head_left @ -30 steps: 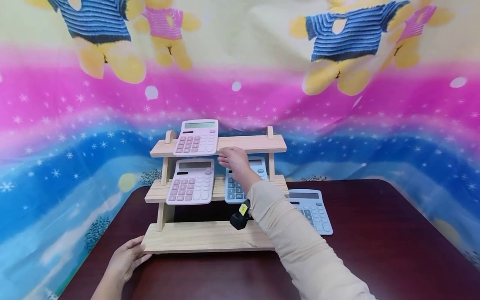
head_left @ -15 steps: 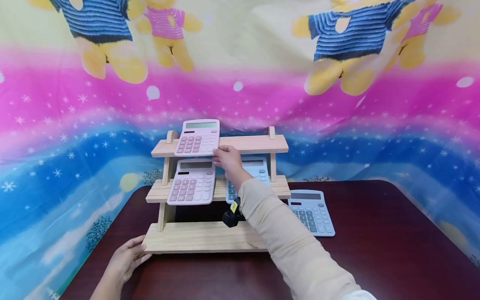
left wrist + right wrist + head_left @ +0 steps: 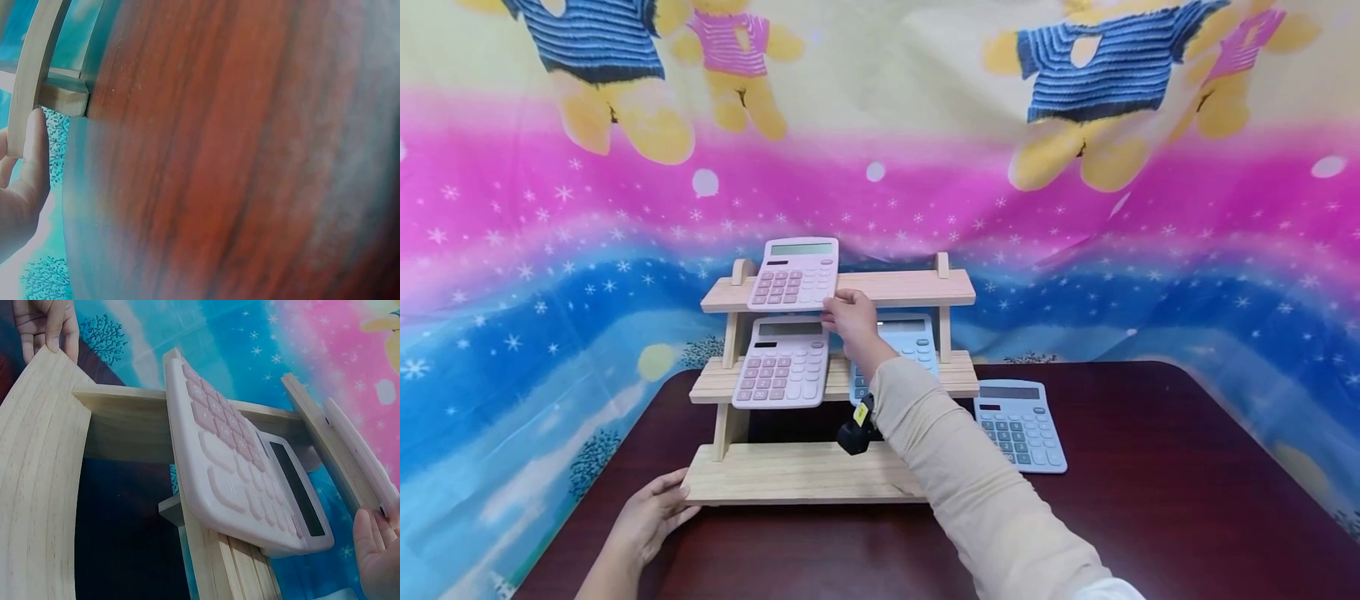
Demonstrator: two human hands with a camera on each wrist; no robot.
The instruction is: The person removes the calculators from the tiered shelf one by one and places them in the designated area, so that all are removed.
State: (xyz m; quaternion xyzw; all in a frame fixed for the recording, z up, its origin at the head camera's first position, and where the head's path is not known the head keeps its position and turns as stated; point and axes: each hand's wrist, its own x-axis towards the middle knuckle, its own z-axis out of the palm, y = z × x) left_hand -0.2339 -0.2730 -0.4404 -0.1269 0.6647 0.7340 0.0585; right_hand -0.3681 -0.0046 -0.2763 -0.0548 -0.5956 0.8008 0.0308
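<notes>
At the lower right corner of the pink calculator (image 3: 795,273) on the top tier, my right hand (image 3: 853,323) pinches the edge with thumb and fingers. From the right wrist view, that hand (image 3: 380,569) is beside the top board, at the calculator's end. My left hand (image 3: 646,518) holds the front left corner of the wooden display stand (image 3: 805,475), thumb on one side of the board and fingers on the other. In the left wrist view its fingers (image 3: 36,147) lie along the board's end. A second pink calculator (image 3: 782,362) leans on the middle tier.
A blue calculator (image 3: 917,333) leans on the middle tier, partly behind my right forearm. Another blue calculator (image 3: 1026,425) lies on the dark red table (image 3: 1165,500) right of the stand, its left side covered by the sleeve. A patterned cloth (image 3: 925,192) hangs behind.
My right hand has moved left from beside the top pink calculator to its lower right corner, and its fingers have closed there. The left hand keeps its place on the stand.
</notes>
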